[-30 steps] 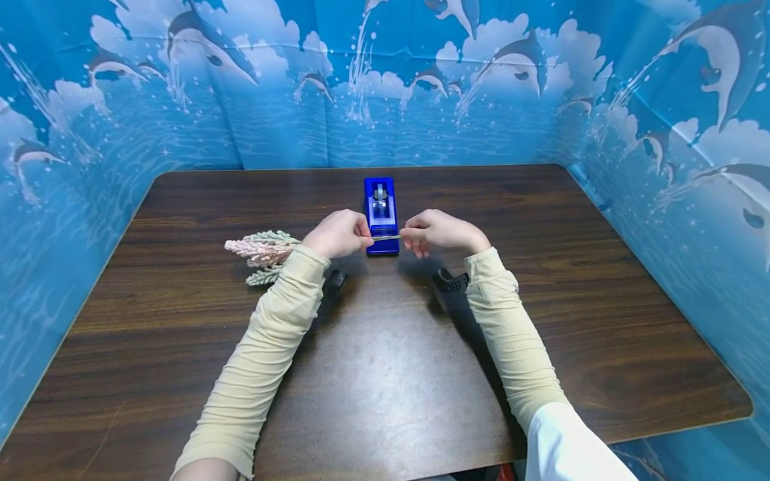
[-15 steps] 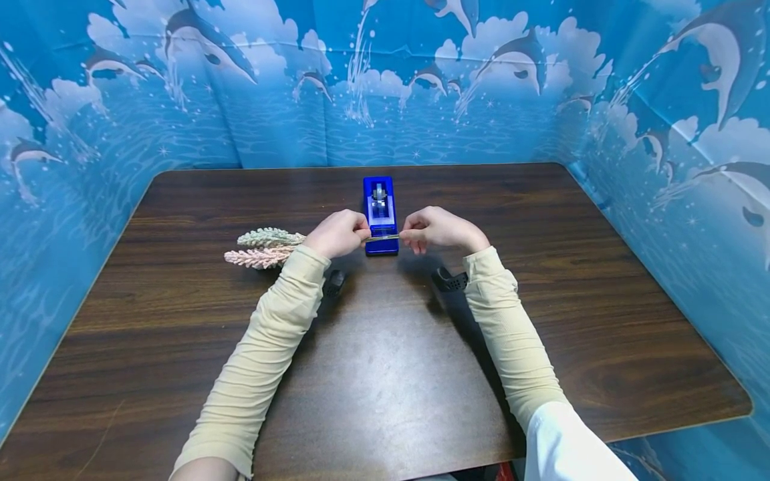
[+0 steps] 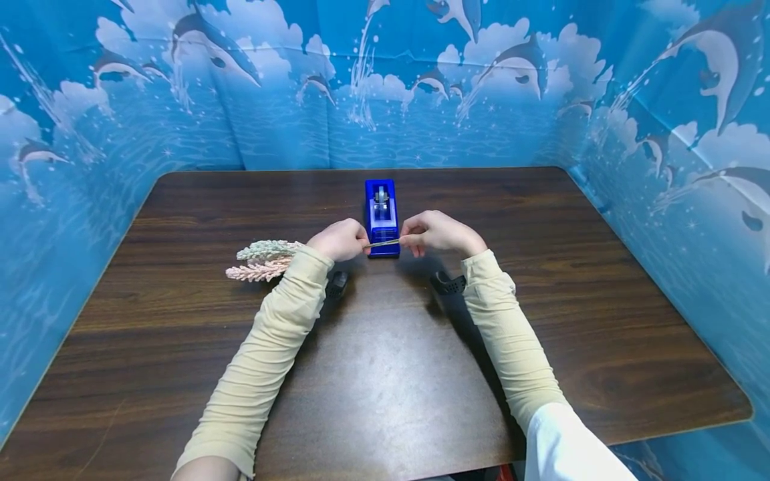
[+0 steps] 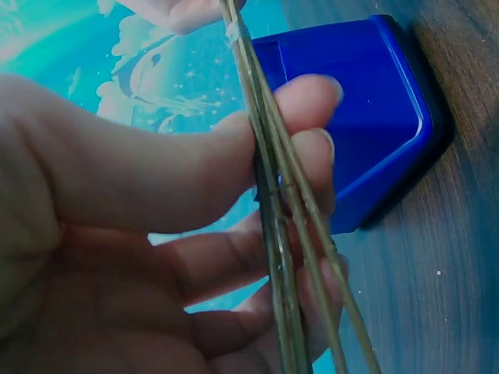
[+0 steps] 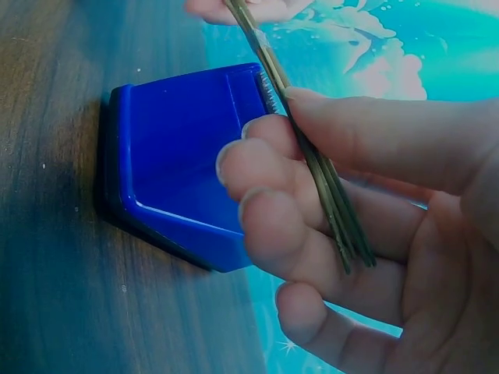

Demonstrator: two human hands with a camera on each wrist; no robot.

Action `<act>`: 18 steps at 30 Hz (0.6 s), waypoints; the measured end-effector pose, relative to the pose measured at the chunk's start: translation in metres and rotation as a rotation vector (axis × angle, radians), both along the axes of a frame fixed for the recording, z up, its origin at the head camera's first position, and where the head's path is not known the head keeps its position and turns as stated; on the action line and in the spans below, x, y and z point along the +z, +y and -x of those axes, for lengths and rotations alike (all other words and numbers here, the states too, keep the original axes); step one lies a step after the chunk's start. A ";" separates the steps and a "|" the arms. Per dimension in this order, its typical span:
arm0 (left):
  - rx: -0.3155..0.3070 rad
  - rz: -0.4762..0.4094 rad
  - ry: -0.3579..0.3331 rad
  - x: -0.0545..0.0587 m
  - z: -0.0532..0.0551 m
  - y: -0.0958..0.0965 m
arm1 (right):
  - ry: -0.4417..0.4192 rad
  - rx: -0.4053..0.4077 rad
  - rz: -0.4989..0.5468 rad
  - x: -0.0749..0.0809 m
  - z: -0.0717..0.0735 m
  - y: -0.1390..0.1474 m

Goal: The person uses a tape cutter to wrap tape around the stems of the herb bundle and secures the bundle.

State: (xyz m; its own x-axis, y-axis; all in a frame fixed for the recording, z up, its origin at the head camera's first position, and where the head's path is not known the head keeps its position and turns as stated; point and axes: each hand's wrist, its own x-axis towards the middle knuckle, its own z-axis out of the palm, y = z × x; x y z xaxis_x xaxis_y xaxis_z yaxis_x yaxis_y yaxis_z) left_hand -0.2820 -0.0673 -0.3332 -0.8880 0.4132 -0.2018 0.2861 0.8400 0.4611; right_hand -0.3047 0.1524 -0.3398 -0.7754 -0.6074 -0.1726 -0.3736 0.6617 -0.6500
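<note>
My left hand [image 3: 339, 240] pinches a bundle of thin flower stems [image 4: 274, 179] between thumb and fingers, their lower lengths spreading slightly apart in the left wrist view. Pale green and pink flower heads [image 3: 265, 251] stick out past this hand to the left. At the other end, my right hand [image 3: 442, 232] holds the same stems [image 5: 323, 183], thumb on top, the cut ends lying across its fingers. Between the hands a clear band of tape [image 5: 261, 37] wraps the bundle. Just behind the stems stands a blue tape dispenser [image 3: 382, 234], its toothed cutter [image 5: 267, 92] facing the bundle.
The dark wooden table [image 3: 385, 374] spreads under both arms. Black perforated devices [image 3: 448, 283] sit at the wrists. A blue dolphin-print curtain [image 3: 385, 127] hangs behind the table and along its sides.
The bundle has turned: a green head below the pink one has gone from sight, and green now lies above pink. The left hand has dropped slightly, tilting the stems. The dispenser stays put.
</note>
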 end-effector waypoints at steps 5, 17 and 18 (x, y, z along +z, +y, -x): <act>-0.017 -0.017 -0.047 -0.001 0.000 0.000 | 0.014 0.014 0.005 -0.001 0.001 0.002; 0.008 -0.031 0.087 -0.002 0.002 0.001 | 0.037 0.010 0.018 -0.003 0.003 0.005; 0.016 -0.028 0.093 -0.002 0.002 0.001 | 0.038 0.008 0.012 -0.003 0.003 0.005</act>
State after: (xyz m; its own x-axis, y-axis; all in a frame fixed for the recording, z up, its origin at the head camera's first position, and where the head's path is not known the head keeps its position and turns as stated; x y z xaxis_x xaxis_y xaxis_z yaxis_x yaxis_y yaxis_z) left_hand -0.2843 -0.0660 -0.3350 -0.9091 0.4027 -0.1069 0.3150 0.8322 0.4563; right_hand -0.3078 0.1569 -0.3431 -0.7762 -0.6158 -0.1354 -0.4040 0.6506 -0.6430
